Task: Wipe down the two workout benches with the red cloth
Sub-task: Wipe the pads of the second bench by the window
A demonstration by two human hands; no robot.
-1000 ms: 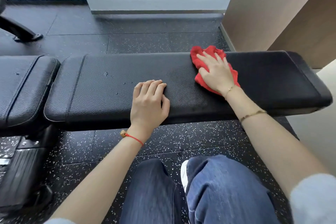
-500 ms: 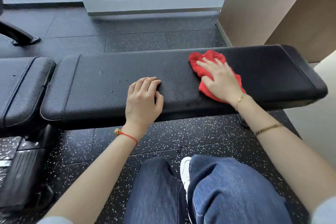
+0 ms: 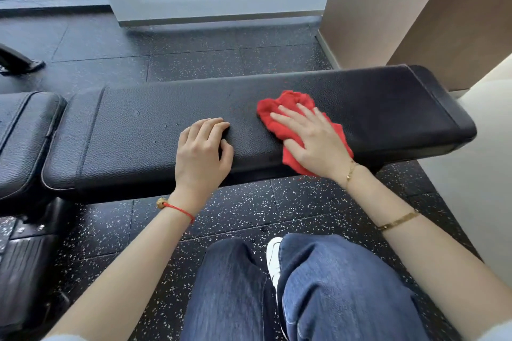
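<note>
While the right hand (image 3: 313, 144) lay flat with fingers spread on the red cloth (image 3: 288, 116), pressing it to the bench (image 3: 166, 141) right of its middle rather than closing any grip round it, the left hand (image 3: 202, 152) rested just beside it with fingers loosely curled on the pad's near edge, holding nothing. The wipe would likely go best with even pressure in overlapping passes toward the few droplets left of that hand, and the bracing hand moved aside. No containers showed; a second pad (image 3: 25, 133) sat at far left, likely unwiped.
</note>
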